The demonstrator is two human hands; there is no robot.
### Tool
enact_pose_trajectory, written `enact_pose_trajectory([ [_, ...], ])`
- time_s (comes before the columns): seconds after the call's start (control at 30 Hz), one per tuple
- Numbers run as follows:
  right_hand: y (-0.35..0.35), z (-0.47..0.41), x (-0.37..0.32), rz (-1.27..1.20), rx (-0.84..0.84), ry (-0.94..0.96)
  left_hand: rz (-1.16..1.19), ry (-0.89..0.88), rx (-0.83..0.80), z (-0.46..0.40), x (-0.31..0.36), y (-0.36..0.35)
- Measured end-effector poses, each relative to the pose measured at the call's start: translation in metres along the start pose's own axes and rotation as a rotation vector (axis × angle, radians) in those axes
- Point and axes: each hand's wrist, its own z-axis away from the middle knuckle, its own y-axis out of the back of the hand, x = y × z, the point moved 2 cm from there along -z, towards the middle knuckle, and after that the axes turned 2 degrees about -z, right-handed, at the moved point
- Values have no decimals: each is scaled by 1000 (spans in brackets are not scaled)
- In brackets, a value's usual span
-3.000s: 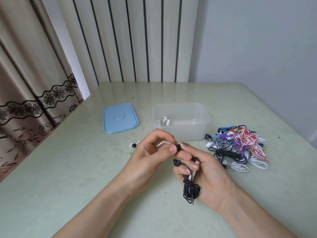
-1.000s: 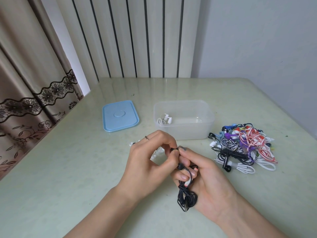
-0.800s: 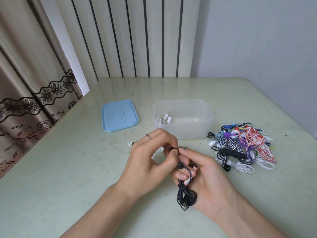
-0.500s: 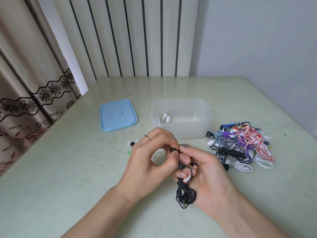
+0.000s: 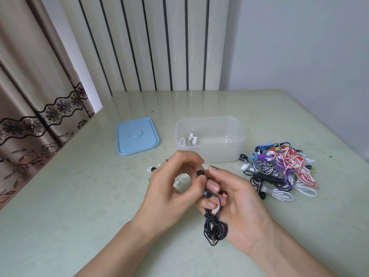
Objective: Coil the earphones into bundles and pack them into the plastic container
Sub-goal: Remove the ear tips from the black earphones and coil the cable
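Both hands meet over the table's near middle. My right hand point(image 5: 237, 208) holds a pair of black earphones point(image 5: 214, 229), the coiled cable hanging below its fingers. My left hand point(image 5: 169, 188) pinches one black earbud at the top between thumb and fingers. Behind the hands stands the clear plastic container point(image 5: 237, 145), open, with one white earphone bundle point(image 5: 187, 139) in its left end. A pile of tangled earphones point(image 5: 279, 172) in several colours lies to the right of the container.
The blue lid point(image 5: 136, 135) lies flat to the left of the container. Small loose ear tips point(image 5: 152, 169) sit on the table by my left hand. A curtain hangs along the left edge, and walls stand behind and to the right.
The hands stay together over the black earphones. My left fingers have shifted slightly on the upper earbud. The view has drifted a little.
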Motion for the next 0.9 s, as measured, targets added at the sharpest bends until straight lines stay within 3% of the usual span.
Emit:
enact_pose_trajectory([
  [0.17,-2,2,0,-8,0,-13,-96,-129,1,0,2,1],
  [0.53,-1,1,-2,50,28,17,-61,-71,12,-2,0,0],
  [0.9,0,0,-3,71,33,25,-115,-140,-8,-3,1,-1],
])
